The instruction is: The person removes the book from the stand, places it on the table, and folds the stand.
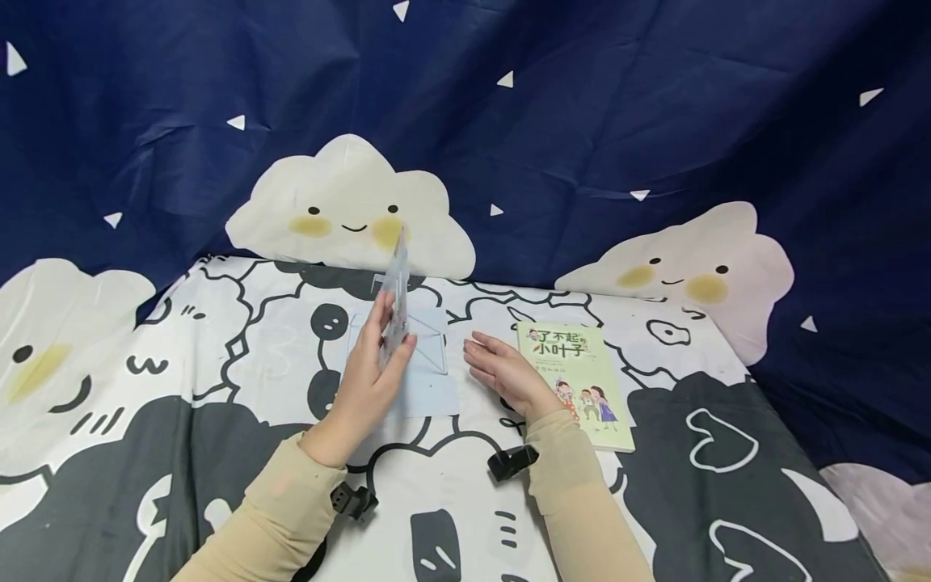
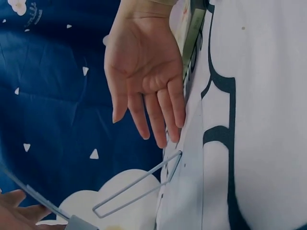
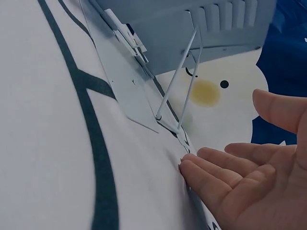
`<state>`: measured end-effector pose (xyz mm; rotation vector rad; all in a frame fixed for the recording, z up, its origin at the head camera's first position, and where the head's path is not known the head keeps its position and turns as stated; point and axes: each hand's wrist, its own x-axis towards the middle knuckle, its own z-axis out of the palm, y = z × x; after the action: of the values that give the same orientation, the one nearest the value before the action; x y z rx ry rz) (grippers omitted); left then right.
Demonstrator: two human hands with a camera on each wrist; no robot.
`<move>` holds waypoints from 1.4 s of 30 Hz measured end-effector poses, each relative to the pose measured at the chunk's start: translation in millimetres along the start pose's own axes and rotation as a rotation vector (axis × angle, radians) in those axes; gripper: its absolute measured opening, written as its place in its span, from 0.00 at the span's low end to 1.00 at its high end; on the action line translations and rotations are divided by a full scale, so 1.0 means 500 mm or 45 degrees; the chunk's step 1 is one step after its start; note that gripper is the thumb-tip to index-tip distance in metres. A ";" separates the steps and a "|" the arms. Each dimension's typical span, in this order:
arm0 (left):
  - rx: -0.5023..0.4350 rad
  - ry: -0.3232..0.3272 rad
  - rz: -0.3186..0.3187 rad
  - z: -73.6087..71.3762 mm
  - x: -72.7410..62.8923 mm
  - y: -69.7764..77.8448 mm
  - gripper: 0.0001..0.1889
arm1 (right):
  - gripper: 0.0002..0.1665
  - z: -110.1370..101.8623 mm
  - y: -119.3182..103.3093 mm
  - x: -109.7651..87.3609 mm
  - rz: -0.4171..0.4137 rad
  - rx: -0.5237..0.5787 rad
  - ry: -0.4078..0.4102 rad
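A light blue metal book stand (image 1: 429,398) lies with its flat base on the patterned cloth, its panel (image 1: 397,303) raised nearly upright and seen edge-on from the head. My left hand (image 1: 367,380) holds this panel near its lower part, thumb on the right side and fingers on the left. A thin wire prop (image 3: 177,74) slants between panel and base in the right wrist view. To the right of the stand, my right hand (image 1: 509,376) hovers with fingers extended and palm turned toward it, holding nothing. The left wrist view shows that bare palm plainly.
A pale green book (image 1: 582,380) with cartoon children on its cover lies to the right, partly behind the right hand and wrist. Black-and-white cloth (image 1: 451,493) covers the table. A dark blue curtain (image 1: 582,145) with clouds hangs behind the far edge.
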<state>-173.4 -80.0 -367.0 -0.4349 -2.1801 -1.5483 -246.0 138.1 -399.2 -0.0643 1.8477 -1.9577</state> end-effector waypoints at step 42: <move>-0.272 0.456 -0.107 -0.078 0.026 -0.032 0.30 | 0.40 0.045 -0.001 -0.005 -0.050 -0.121 -0.013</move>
<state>-186.1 -122.0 -362.2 -0.1164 -1.7895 -1.7588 -236.5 117.8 -395.9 -0.1403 1.9459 -1.8915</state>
